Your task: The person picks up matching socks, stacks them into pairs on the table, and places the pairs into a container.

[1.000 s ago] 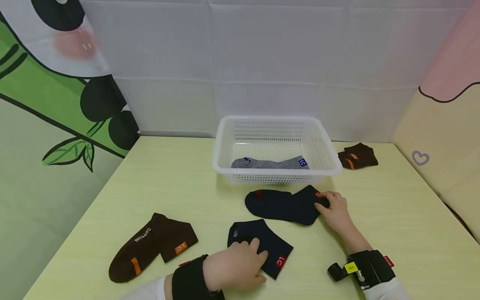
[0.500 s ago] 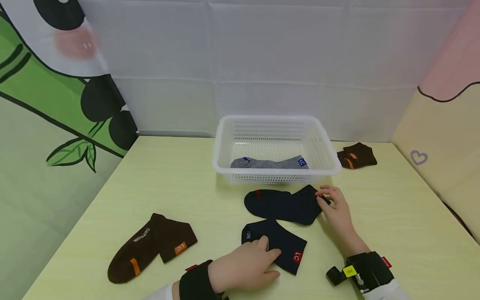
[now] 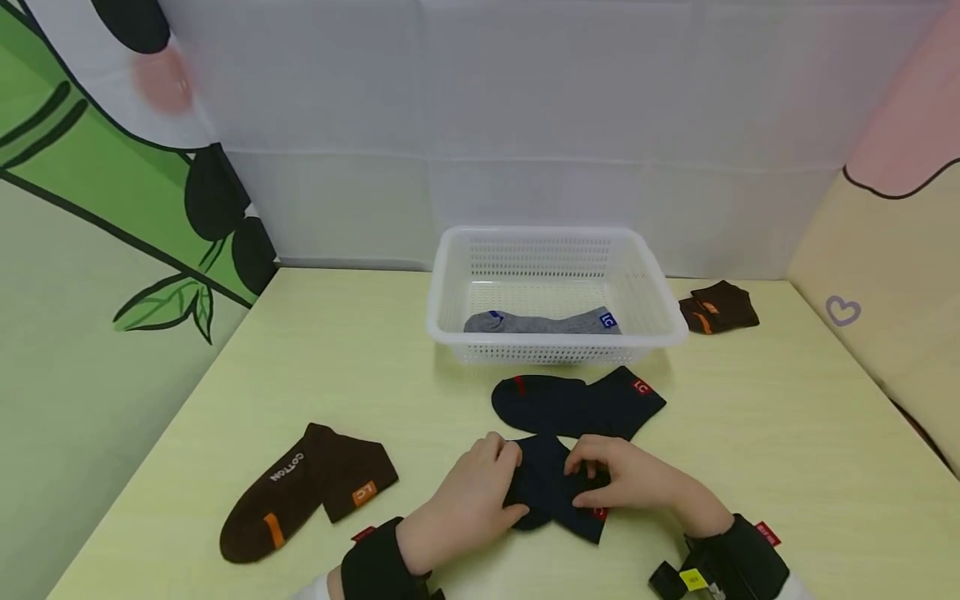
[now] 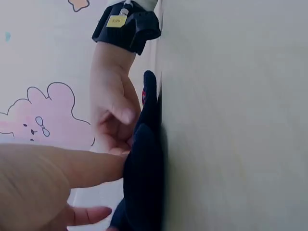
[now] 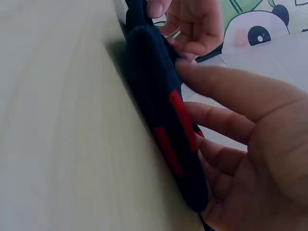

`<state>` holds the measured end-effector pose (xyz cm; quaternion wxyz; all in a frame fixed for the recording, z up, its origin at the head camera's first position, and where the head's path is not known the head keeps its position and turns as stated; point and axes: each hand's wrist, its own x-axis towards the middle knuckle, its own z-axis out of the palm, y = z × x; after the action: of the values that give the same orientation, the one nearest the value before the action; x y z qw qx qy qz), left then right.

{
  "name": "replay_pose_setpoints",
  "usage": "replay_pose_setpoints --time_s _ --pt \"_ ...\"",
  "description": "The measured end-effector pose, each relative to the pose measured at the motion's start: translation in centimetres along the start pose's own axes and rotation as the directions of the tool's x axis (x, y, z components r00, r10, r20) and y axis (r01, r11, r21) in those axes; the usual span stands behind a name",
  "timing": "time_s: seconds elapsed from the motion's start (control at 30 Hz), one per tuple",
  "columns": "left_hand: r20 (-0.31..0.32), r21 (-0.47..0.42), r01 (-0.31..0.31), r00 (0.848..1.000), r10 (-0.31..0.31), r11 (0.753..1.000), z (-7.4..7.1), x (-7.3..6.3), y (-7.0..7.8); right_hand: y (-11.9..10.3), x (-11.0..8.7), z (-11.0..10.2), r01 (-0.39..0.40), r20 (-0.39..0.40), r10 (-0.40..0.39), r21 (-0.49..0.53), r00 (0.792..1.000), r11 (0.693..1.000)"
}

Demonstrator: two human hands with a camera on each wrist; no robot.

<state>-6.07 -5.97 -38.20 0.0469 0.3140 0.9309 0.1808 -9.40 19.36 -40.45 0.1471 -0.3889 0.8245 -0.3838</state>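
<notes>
A navy ankle sock [image 3: 543,471] with a red tag lies flat at the front middle of the table. My left hand [image 3: 468,496] rests on its left end, covering part of it; the thumb touches the fabric in the left wrist view. On its right part, near the tag, my right hand [image 3: 637,479] touches the cloth with thumb and bent fingertips. The right wrist view shows these fingers on the sock's [image 5: 154,82] upper face, with no clear pinch. Just behind lies a second navy sock [image 3: 573,404], toe to the left, tag to the right.
A white plastic basket [image 3: 558,340] stands behind the navy socks, holding a grey sock [image 3: 543,323] with a blue tag. One brown sock [image 3: 307,492] lies at the left. Folded brown fabric with orange marks [image 3: 720,307] lies at the back right.
My right hand has left the rear navy sock and come forward to the front one. My left hand first slid the front sock rightward and now lies over its left end.
</notes>
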Motion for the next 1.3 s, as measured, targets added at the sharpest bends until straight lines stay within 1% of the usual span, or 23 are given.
replay_pose_setpoints --time_s 0.07,0.17,0.3,0.4,0.47,0.63,0.77,0.87,0.93,1.03,1.13,1.23,1.3 --pt "0.000 0.015 0.034 0.999 -0.034 0.999 0.1 0.0 -0.3 -0.1 -0.2 0.2 0.015 0.022 -0.014 -0.028 1.000 1.000" --pt "0.016 0.008 0.085 0.996 -0.085 0.996 0.2 0.0 -0.7 -0.5 -0.3 0.4 0.033 0.067 -0.027 -0.090 0.997 0.995" --pt "0.033 -0.006 0.148 0.988 -0.148 0.989 0.3 0.2 -1.2 -1.1 -0.4 0.4 0.028 0.113 -0.010 -0.161 0.994 0.987" --pt "0.036 -0.007 0.166 0.986 -0.166 0.986 0.2 0.3 -1.5 -1.3 -0.3 0.4 0.032 0.107 -0.013 -0.177 0.994 0.984" --pt "0.041 -0.009 0.166 0.985 -0.166 0.986 0.0 0.3 -1.6 -1.1 -0.3 0.5 0.037 0.088 -0.023 -0.162 0.996 0.986" --pt "0.048 -0.019 0.151 0.987 -0.150 0.988 -0.1 0.3 -1.8 -0.2 -0.3 0.6 0.029 0.035 -0.027 -0.041 0.999 0.999" --pt "0.062 -0.017 0.138 0.989 -0.137 0.990 0.0 0.5 -2.0 0.6 -0.4 0.5 0.045 -0.002 -0.045 0.051 0.999 0.998" --pt "0.080 -0.016 0.115 0.990 -0.113 0.993 0.2 0.6 -2.2 0.9 -0.5 0.4 0.046 -0.006 -0.045 0.100 0.999 0.994" --pt "0.088 -0.029 0.096 0.992 -0.093 0.995 0.4 0.8 -2.3 1.0 -0.6 0.3 0.036 -0.004 -0.036 0.119 0.999 0.992" --pt "0.093 -0.091 0.061 0.994 -0.053 0.994 0.7 1.0 -2.7 1.2 -0.7 0.2 0.002 -0.001 -0.002 0.152 1.000 0.988" --pt "0.087 -0.179 0.014 0.996 0.001 0.984 1.2 1.3 -3.2 1.5 -0.9 0.1 -0.014 0.005 0.014 0.210 1.000 0.978" --pt "0.072 -0.266 -0.031 0.996 0.052 0.963 1.8 1.5 -3.7 1.8 -1.0 -0.1 0.011 0.013 -0.015 0.260 1.000 0.965" --pt "0.055 -0.319 -0.034 0.997 0.055 0.947 2.2 1.5 -4.0 2.1 -1.1 -0.2 0.044 0.014 -0.050 0.289 0.999 0.956"
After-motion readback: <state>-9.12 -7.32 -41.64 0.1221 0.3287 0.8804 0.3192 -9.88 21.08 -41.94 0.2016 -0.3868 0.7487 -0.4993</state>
